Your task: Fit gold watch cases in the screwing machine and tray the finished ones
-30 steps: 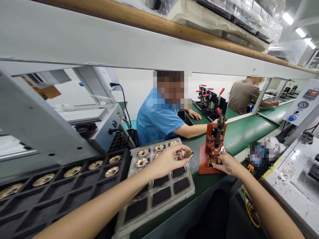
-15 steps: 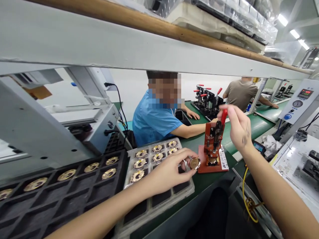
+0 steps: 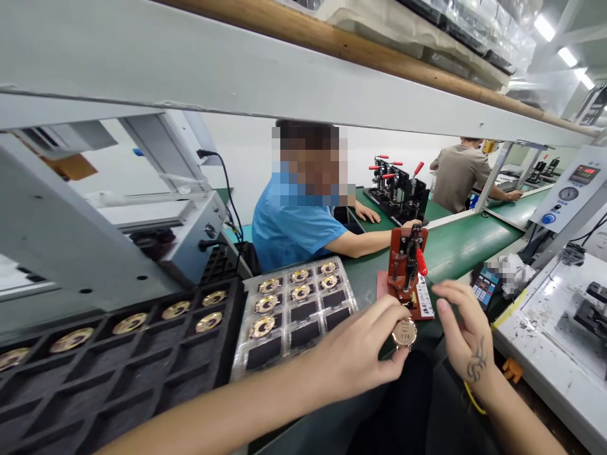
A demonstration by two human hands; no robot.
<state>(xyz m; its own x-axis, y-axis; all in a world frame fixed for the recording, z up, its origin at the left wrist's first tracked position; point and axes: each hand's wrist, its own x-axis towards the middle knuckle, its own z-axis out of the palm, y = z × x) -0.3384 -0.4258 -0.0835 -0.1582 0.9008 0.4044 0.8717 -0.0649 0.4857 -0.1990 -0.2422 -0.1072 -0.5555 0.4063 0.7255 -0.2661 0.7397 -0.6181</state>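
Note:
Between thumb and fingers, my left hand [image 3: 360,351] grips a round rose-gold watch case [image 3: 404,333] by its edge, with its engraved back showing. My right hand [image 3: 467,341] is to the right of the case, empty, its fingers curved and apart. Just behind the case stands a red toggle press [image 3: 408,268], its red handle [image 3: 421,261] tilted down to the right; its lower part is partly hidden by my left hand. A clear tray [image 3: 272,332] left of the press holds several gold watch cases in its compartments.
A black tray [image 3: 137,366] with gold cases lies at the left. Behind the bench sits a person in blue [image 3: 298,221] near black clamps [image 3: 396,189]. A shelf beam [image 3: 284,88] crosses above. A white machine [image 3: 559,341] stands at the right.
My right hand has let go of the press's red handle and moved down; the handle now tilts down. My left hand has carried the watch case to the right, in front of the press.

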